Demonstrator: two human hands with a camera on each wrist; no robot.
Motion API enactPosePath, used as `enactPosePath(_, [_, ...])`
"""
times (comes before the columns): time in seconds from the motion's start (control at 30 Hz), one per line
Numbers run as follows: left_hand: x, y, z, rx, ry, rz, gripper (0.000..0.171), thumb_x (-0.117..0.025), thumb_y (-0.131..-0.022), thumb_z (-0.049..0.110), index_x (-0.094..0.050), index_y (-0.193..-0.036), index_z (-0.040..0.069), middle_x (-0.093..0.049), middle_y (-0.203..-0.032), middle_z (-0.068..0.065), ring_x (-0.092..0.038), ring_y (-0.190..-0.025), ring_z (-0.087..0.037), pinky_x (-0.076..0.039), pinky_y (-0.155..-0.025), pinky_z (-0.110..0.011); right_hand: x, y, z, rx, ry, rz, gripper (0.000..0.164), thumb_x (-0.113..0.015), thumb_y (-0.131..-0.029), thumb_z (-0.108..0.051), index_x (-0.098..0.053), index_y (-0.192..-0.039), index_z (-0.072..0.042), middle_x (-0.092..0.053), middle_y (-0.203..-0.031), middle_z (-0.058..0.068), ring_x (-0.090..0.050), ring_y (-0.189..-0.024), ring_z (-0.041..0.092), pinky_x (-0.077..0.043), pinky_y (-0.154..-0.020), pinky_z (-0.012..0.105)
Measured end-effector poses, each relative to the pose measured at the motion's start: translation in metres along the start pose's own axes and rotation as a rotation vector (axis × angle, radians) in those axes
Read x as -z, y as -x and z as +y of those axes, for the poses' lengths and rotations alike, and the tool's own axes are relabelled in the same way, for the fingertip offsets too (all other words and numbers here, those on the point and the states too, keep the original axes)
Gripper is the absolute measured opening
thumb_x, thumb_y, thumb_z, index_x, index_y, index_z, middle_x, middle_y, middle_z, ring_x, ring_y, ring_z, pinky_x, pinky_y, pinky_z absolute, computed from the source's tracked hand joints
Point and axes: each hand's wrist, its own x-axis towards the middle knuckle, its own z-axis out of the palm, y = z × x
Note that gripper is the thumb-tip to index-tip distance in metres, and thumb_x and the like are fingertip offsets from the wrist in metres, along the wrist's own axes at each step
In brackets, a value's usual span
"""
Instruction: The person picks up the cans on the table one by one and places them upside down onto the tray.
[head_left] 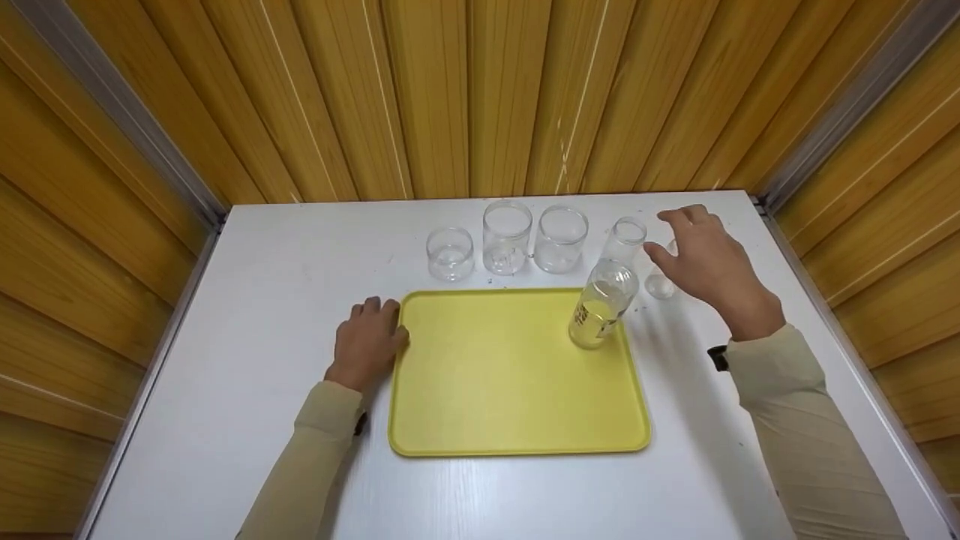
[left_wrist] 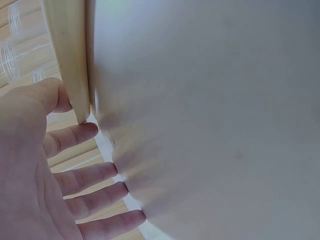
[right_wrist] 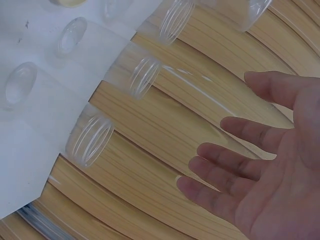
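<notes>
Loading the tray seemed the step in hand: 1 bottle stood at its far right corner, while 3 wide jars and 2 slim jars stood on the table behind. The right hand, free of any grasp, hovered near the slim jars, fingers loosely extended. The left hand lay unclenched at the tray's left edge, thumb touching it. Next likely called for: a light grasp on 1 slim jar, avoiding the bottle.

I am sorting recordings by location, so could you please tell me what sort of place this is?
Probably a small work booth: wood-look panels stand on three sides of a white table, which bears a tray and clear jars.
</notes>
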Motion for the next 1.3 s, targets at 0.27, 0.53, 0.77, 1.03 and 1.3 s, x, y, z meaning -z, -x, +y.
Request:
enactPosePath(0.27, [0.001,0.000,0.000,-0.008,0.004,0.008,0.030,-0.058,-0.099,0.024,-0.067,-0.121,0.004,-0.057,-0.105,-0.016,-0.054,-0.091,-0.036,-0.052,-0.068,-0.053,0.000,-0.007,0.009,-0.028,0.003,-0.021,0.062,-0.061,-0.107,-0.030,-0.044,-0.152,0.008,-0.038,-0.151,0.038,-0.040,-0.135,0.056,-0.044,-0.098,0.073])
enactPosePath(0.53, [0.000,0.000,-0.001,-0.013,-0.011,0.013,0.030,-0.059,-0.098,0.023,-0.066,-0.120,0.004,-0.058,-0.105,-0.017,-0.056,-0.093,-0.038,-0.054,-0.066,-0.055,-0.002,-0.011,0.024,-0.035,0.010,-0.030,0.061,-0.057,-0.107,-0.032,-0.045,-0.149,0.011,-0.038,-0.148,0.041,-0.040,-0.134,0.060,-0.045,-0.094,0.074])
enactPosePath(0.77, [0.000,0.000,0.000,-0.012,-0.020,0.012,0.036,-0.059,-0.098,0.024,-0.066,-0.127,0.004,-0.059,-0.110,-0.018,-0.059,-0.098,-0.040,-0.055,-0.069,-0.056,-0.004,-0.014,0.034,-0.044,0.005,-0.033,0.060,-0.057,-0.107,-0.030,-0.045,-0.148,0.013,-0.039,-0.146,0.042,-0.041,-0.131,0.061,-0.045,-0.092,0.073])
enactPosePath(1.03, [0.000,0.000,0.000,-0.015,-0.023,0.025,0.032,-0.059,-0.098,0.023,-0.067,-0.123,0.004,-0.059,-0.106,-0.017,-0.058,-0.094,-0.038,-0.055,-0.067,-0.055,-0.007,-0.018,0.044,-0.081,-0.005,-0.052,0.062,-0.057,-0.107,-0.031,-0.044,-0.148,0.014,-0.038,-0.146,0.044,-0.040,-0.131,0.060,-0.043,-0.098,0.075])
enactPosePath(1.3, [-0.001,0.001,0.000,-0.014,-0.022,0.024,0.034,-0.060,-0.100,0.024,-0.067,-0.126,0.004,-0.060,-0.109,-0.018,-0.059,-0.097,-0.039,-0.056,-0.069,-0.056,-0.011,-0.022,0.054,-0.091,-0.002,-0.062,0.060,-0.057,-0.106,-0.029,-0.045,-0.147,0.015,-0.038,-0.145,0.045,-0.041,-0.130,0.061,-0.042,-0.099,0.075])
